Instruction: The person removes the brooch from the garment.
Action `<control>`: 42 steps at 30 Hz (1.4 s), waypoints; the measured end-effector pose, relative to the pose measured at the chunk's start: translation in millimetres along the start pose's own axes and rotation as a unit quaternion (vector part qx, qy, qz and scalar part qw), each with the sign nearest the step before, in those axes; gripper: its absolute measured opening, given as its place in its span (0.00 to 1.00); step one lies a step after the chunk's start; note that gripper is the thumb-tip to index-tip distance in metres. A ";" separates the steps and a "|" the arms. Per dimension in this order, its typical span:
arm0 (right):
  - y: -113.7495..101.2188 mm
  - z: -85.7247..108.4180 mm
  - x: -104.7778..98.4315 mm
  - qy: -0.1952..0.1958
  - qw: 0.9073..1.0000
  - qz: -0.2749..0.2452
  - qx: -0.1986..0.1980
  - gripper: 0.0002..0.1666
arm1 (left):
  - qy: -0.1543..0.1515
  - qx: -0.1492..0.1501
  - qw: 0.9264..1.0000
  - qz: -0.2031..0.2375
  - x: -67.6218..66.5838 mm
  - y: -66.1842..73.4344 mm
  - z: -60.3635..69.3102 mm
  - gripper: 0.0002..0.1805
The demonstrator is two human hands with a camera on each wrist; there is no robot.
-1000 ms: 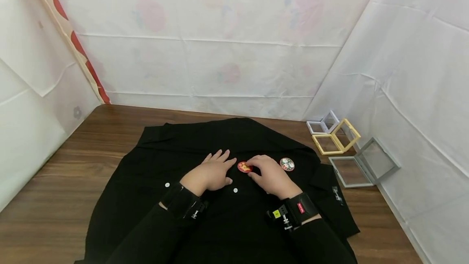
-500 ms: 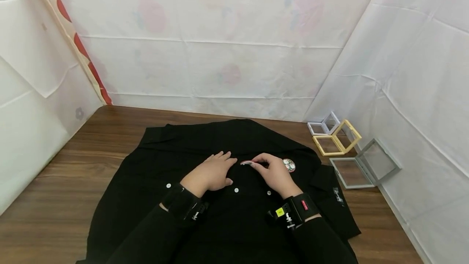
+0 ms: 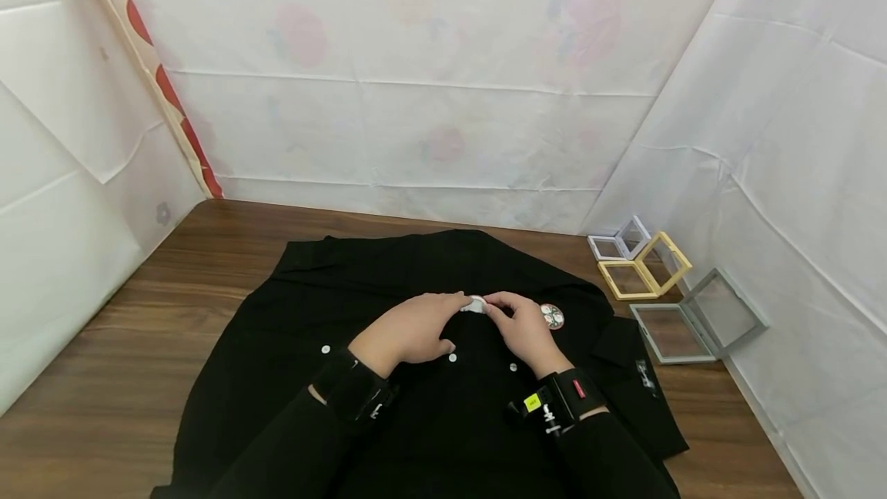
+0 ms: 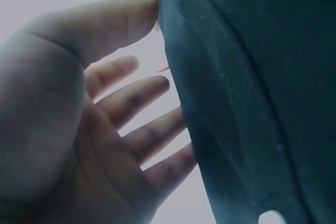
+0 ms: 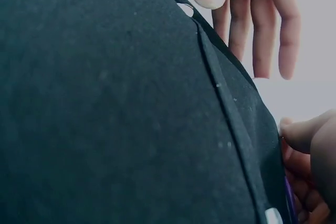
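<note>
A black buttoned shirt (image 3: 346,276) lies spread over the wooden table. Between the hands, a round pin badge (image 3: 474,304) is turned so that its silvery back shows. The thumb and index finger of my right hand (image 3: 523,333) pinch its right edge. My left hand (image 3: 409,329) is at its left, the index fingertip at or very close to the badge's edge. In the left wrist view, the fingers (image 4: 134,100) of that hand are spread and fairly straight. A second, patterned badge (image 3: 553,316) lies on the shirt beyond the right hand, partly behind it.
Three opened frame cases stand at the right back: a white case (image 3: 617,241), a yellow case (image 3: 644,268) and a larger grey case (image 3: 696,322). White sheets (image 3: 443,98) enclose the table (image 3: 76,376) on three sides.
The badge's red face showed first; the right hand has tipped it up and turned its silvery back into view. My left hand has moved right, bringing its fingers to the badge.
</note>
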State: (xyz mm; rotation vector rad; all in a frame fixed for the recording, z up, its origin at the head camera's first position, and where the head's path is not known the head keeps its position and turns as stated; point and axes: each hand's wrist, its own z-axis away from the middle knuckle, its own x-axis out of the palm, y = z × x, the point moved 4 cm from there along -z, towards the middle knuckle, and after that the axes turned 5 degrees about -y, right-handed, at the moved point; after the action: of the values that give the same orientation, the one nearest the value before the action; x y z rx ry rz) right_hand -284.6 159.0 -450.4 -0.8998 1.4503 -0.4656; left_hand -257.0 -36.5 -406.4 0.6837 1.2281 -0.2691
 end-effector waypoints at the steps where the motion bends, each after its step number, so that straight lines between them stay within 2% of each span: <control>1: 0.1 -0.1 0.5 0.000 1.000 0.003 0.000 0.09 | -0.001 -0.002 1.000 -0.003 0.5 0.1 -0.1 0.41; 9: -0.7 -1.2 3.6 -0.008 0.999 0.041 -0.011 0.16 | -0.023 -0.037 0.999 -0.019 4.8 -5.9 -2.1 0.43; 18: -4.7 -2.4 6.2 -0.042 0.994 0.101 -0.027 0.19 | -0.068 -0.086 0.994 0.026 13.0 -19.4 -5.5 0.42; 24: -6.4 1.0 7.6 -0.060 0.990 0.123 -0.022 0.26 | -0.078 -0.086 0.992 0.046 15.3 -22.8 -7.3 0.42; 32: -9.9 3.4 8.4 -0.064 0.987 0.144 -0.027 0.28 | -0.074 -0.085 0.993 0.041 14.2 -23.0 -6.6 0.42; 36: -15.7 5.1 9.1 -0.078 0.980 0.181 -0.027 0.34 | -0.074 -0.086 0.993 0.038 15.6 -23.2 -6.1 0.41; 40: -31.2 10.4 6.8 -0.099 0.967 0.235 -0.024 0.43 | -0.072 -0.087 0.993 0.039 15.1 -22.9 -6.5 0.41; 42: -40.5 14.7 5.9 -0.115 0.957 0.264 -0.021 0.44 | -0.072 -0.089 0.993 0.038 13.8 -22.5 -6.4 0.41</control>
State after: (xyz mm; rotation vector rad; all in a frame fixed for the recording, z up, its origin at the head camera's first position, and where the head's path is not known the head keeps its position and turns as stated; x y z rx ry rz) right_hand -260.0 133.5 -425.2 -0.5418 1.4175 0.0689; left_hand -269.4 -47.7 -427.8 0.5460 1.0723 -0.1414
